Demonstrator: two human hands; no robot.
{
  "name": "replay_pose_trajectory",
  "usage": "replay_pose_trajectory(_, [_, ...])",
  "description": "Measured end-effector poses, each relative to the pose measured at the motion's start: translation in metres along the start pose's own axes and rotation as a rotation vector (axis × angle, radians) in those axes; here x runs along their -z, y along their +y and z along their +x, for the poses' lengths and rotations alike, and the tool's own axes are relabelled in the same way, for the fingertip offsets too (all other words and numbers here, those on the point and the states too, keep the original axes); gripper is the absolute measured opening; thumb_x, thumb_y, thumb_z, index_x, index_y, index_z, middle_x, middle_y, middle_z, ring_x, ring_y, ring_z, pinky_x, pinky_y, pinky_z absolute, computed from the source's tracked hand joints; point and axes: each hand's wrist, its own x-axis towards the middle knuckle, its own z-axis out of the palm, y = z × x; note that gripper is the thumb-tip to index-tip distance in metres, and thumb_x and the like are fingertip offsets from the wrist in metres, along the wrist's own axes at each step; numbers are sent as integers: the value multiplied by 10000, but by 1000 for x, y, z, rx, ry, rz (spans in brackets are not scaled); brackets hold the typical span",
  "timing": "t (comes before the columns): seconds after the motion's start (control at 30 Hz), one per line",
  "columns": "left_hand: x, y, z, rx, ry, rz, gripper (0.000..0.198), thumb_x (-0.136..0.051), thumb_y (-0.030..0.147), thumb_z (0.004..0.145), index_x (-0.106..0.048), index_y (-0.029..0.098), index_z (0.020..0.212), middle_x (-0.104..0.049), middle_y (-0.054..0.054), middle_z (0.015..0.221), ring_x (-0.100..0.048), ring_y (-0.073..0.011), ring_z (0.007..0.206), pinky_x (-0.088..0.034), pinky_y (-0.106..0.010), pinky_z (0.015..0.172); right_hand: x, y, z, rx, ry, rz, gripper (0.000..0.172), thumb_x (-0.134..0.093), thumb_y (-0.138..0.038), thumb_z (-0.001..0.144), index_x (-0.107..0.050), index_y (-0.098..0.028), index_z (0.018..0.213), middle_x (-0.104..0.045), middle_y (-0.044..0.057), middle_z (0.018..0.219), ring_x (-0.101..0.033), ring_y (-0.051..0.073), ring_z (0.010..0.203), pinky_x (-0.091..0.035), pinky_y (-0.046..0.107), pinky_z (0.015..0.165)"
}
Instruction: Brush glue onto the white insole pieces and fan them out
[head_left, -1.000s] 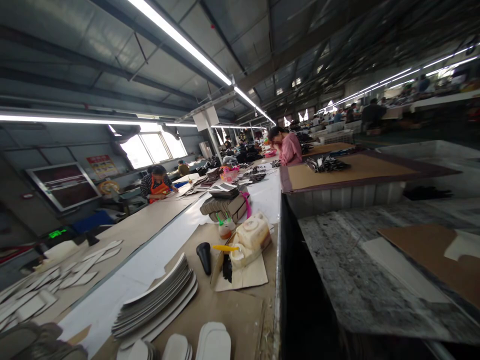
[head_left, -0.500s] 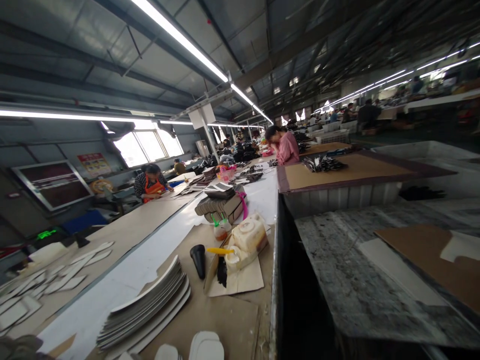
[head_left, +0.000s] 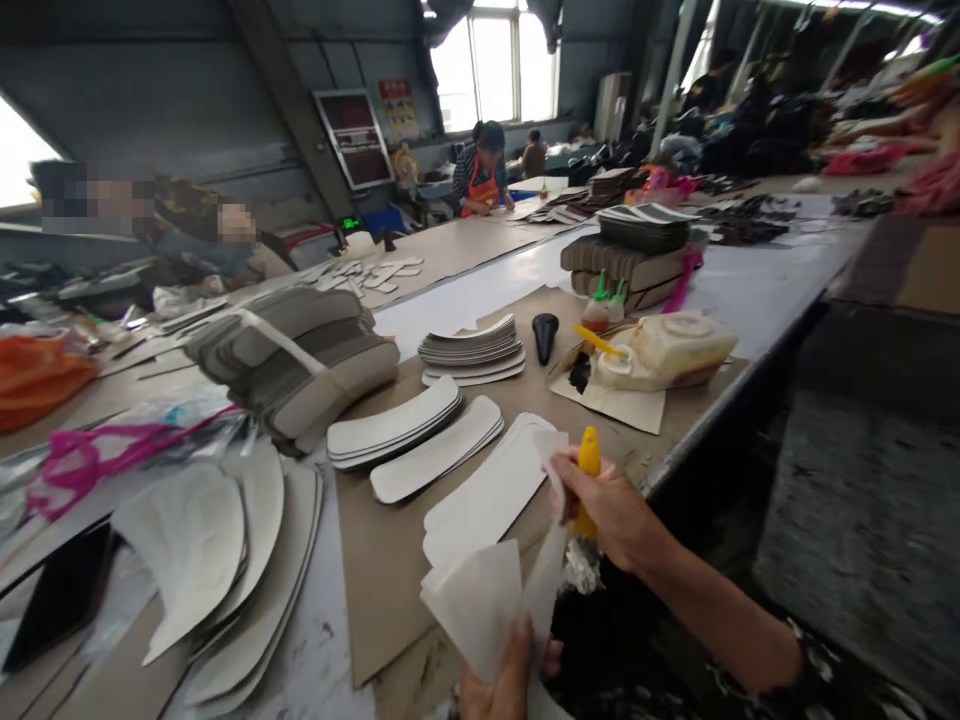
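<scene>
At the table's front edge my left hand (head_left: 499, 675) is closed on thin white sheet pieces (head_left: 480, 605), which fan out above its thumb. My right hand (head_left: 619, 515) grips a yellow-handled brush (head_left: 589, 455) whose whitish, matted end points down. The right fingers also pinch the upper end of a white strip that runs down to the left hand. Just beyond the hands lie long white rounded pieces (head_left: 480, 500). Smaller stacks of curved white pieces (head_left: 394, 425) sit to their left on the brown board (head_left: 367, 600).
A glue-stained plastic container (head_left: 675, 350) holds another yellow handle. Near it are a black cone (head_left: 545, 338) and green-tipped bottles (head_left: 598, 305). Strapped grey stacks (head_left: 300, 350), loose curved pieces (head_left: 202, 540) and a dark phone-like slab (head_left: 64, 590) lie left. Co-workers (head_left: 484, 170) sit across the table.
My view has swung left and down, so the table's contents appear further right. Both hands, the brush and the white sheets have come into sight.
</scene>
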Motion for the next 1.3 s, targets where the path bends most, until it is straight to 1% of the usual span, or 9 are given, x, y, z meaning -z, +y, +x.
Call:
replay_pose_trajectory(0.13, [31, 13, 8, -101, 84, -42, 437, -731, 547, 430, -553, 148, 439, -507, -22, 349, -431, -109, 354, -342, -243, 390, 8, -15, 18, -4, -112, -282, 311, -619, -464, 647, -464, -195, 665, -357, -90, 451, -284, 53, 367, -232, 198, 364])
replay_pose_trajectory(0.2, [45, 24, 18, -125, 152, -78, 398, -745, 477, 473, -582, 125, 563, -473, 18, 337, -386, -77, 356, -298, -211, 387, 9, -18, 31, 3, -271, -562, 303, -585, -463, 681, -476, -184, 632, -366, -74, 483, -309, 59, 414, -248, 203, 405])
replay_pose_trajectory(0.27, [53, 36, 31, -133, 163, -114, 409, -746, 432, 505, -587, 111, 703, -471, 42, 357, -381, -70, 373, -287, -199, 400, 2, -15, 41, 41, -474, -844, 321, -546, -451, 712, -458, -174, 575, -359, -61, 504, -317, 66, 459, -247, 209, 439])
replay_pose_trajectory(0.4, [55, 54, 57, -70, 49, -118, 365, -749, 391, 507, -550, 107, 620, -467, 38, 389, -386, -71, 377, -308, -215, 408, -31, 0, 53, 82, -823, -1237, 328, -476, -429, 753, -482, -160, 565, -380, -49, 514, -329, 77, 483, -240, 215, 465])
replay_pose_trajectory(0.57, [52, 62, 73, -10, -49, -52, 315, -724, 313, 514, -491, 120, 428, -457, 12, 353, -382, -68, 340, -299, -213, 384, -78, 15, 61, 49, -1043, -1484, 317, -499, -436, 729, -622, -144, 746, -574, 28, 642, -476, 128, 573, -288, 219, 494])
replay_pose_trajectory(0.7, [54, 63, 78, 21, -70, -41, 276, -718, 277, 497, -497, 127, 430, -460, 17, 350, -387, -76, 328, -289, -212, 363, -98, 23, 65, 65, -1094, -1647, 371, -510, -442, 725, -648, -148, 904, -653, 97, 819, -566, 189, 710, -311, 230, 518])
replay_pose_trajectory(0.83, [57, 63, 81, 58, -90, -58, 268, -704, 285, 534, -504, 123, 462, -470, 16, 367, -392, -73, 335, -296, -208, 369, -106, 26, 65, 84, -1093, -1733, 378, -516, -427, 737, -650, -157, 966, -667, 118, 885, -596, 220, 788, -350, 241, 555])
replay_pose_trajectory(1.13, [54, 70, 80, 128, -80, -166, 287, -710, 327, 562, -497, 136, 562, -412, 60, 393, -388, -68, 346, -286, -199, 354, -109, 30, 66, 141, -1107, -1773, 357, -518, -409, 748, -659, -166, 969, -672, 127, 916, -614, 255, 824, -395, 271, 585])
replay_pose_trajectory(1.3, [51, 70, 81, 123, -43, -178, 350, -784, 250, 452, -537, 122, 663, -386, 91, 389, -323, -33, 327, -222, -168, 335, -108, 34, 69, 196, -1135, -1773, 381, -477, -422, 769, -659, -153, 968, -676, 149, 888, -622, 272, 804, -402, 287, 571])
